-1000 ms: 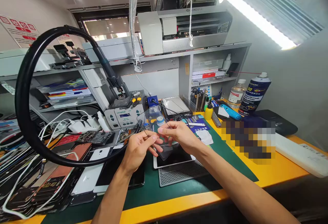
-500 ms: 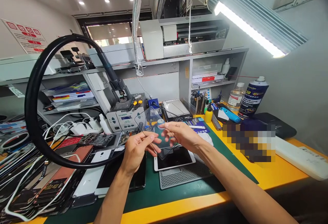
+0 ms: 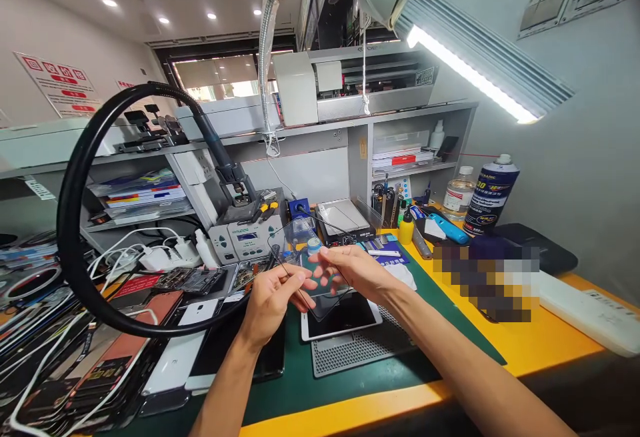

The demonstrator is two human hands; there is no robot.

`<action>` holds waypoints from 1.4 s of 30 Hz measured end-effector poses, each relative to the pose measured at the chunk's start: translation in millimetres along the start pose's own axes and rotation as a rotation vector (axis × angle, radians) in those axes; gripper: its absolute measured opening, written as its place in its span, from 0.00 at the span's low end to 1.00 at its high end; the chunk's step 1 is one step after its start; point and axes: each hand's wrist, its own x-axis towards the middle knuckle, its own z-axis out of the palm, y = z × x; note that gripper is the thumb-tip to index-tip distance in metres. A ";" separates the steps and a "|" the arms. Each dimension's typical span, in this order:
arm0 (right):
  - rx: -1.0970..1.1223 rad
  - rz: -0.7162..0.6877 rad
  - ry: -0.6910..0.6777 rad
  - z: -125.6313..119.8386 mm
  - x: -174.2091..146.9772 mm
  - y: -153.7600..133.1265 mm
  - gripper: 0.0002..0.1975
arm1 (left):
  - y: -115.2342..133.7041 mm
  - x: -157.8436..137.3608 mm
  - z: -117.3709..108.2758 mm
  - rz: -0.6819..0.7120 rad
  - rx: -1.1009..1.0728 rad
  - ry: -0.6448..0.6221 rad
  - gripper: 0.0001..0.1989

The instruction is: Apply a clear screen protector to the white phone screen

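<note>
Between my hands is a clear glass screen protector [image 3: 326, 306] with a thin black rim, tilted above the mat. My left hand [image 3: 273, 297] pinches its left edge between thumb and fingers. On the other side my right hand [image 3: 355, 270] has its thumb and forefinger closed at the far edge, the other fingers curled behind the glass. Directly below lies a white-framed phone or small tablet [image 3: 367, 315] with a dark screen, partly covered by the glass and my fingers. It rests on a grey perforated pad [image 3: 350, 357].
Stacked phones and parts [image 3: 105, 357] crowd the left, under a thick black hose [image 3: 70, 237]. A soldering station [image 3: 247, 233] stands behind. To the right are a yellow bottle [image 3: 406, 229], a spray can [image 3: 490, 197] and a blue tool [image 3: 450, 227]. A lamp [image 3: 480, 57] hangs overhead.
The view has shifted slightly, so the background sits a little differently. Both hands keep hold of the protector, which has sunk slightly lower in view over the white-framed device.
</note>
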 end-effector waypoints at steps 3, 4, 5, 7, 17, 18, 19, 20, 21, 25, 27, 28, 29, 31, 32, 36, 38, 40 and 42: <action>-0.071 -0.068 0.025 0.3 -1.5 -2.6 0.20 | -1.1 -2.2 3.1 -0.006 0.046 -0.076 0.14; -0.082 -0.077 0.046 0.5 -1.7 -3.1 0.20 | -1.5 -2.9 4.6 -0.017 0.060 -0.111 0.15; -0.083 -0.082 0.069 0.7 -1.7 -3.3 0.20 | -1.9 -3.5 6.2 -0.027 0.073 -0.141 0.15; -0.077 -0.093 0.110 1.1 -1.5 -3.4 0.18 | -2.5 -4.2 8.8 -0.040 0.091 -0.182 0.15; 0.018 -0.101 0.112 1.2 -1.5 -4.8 0.18 | -1.3 -4.2 6.7 -0.050 0.087 -0.214 0.16; 0.035 -0.103 0.129 1.0 -1.2 -4.7 0.19 | -1.4 -4.1 6.7 -0.052 0.086 -0.217 0.16; 0.050 -0.106 0.152 0.7 -0.9 -4.5 0.19 | -1.5 -3.9 6.8 -0.053 0.086 -0.219 0.17; 0.065 -0.110 0.176 0.4 -0.5 -4.2 0.19 | -1.5 -3.8 7.1 -0.054 0.088 -0.222 0.17; 0.078 -0.114 0.198 0.1 -0.1 -3.8 0.19 | -1.6 -3.7 7.5 -0.056 0.089 -0.225 0.17; 0.126 -0.126 0.216 -1.0 1.8 -1.6 0.14 | -0.7 -3.6 9.0 -0.069 0.085 -0.225 0.17; 0.143 -0.114 0.210 -1.7 2.9 -0.8 0.13 | 0.0 -3.5 9.2 -0.080 0.082 -0.222 0.17; 0.148 -0.102 0.207 -2.2 3.5 -0.7 0.13 | 0.2 -3.4 9.1 -0.087 0.078 -0.219 0.16; 0.153 -0.090 0.207 -2.9 4.0 -0.7 0.14 | 0.2 -3.2 8.9 -0.093 0.073 -0.217 0.16; 0.164 -0.067 0.212 -4.5 4.9 -1.6 0.15 | 0.0 -2.7 8.3 -0.106 0.057 -0.206 0.15; 0.173 -0.058 0.219 -5.4 5.2 -2.5 0.16 | -0.3 -2.5 8.0 -0.110 0.048 -0.198 0.14; 0.239 -0.018 0.229 -8.6 5.1 -7.5 0.18 | -1.1 -2.5 7.1 -0.108 0.023 -0.168 0.14; 0.272 0.008 0.210 -9.0 4.3 -9.7 0.20 | -0.8 -2.9 7.2 -0.096 0.026 -0.163 0.13; 0.294 0.027 0.184 -8.2 3.4 -11.2 0.21 | -0.2 -3.3 7.5 -0.085 0.033 -0.159 0.13; 0.306 0.040 0.162 -7.0 2.6 -11.9 0.20 | 0.2 -3.4 7.5 -0.080 0.035 -0.153 0.13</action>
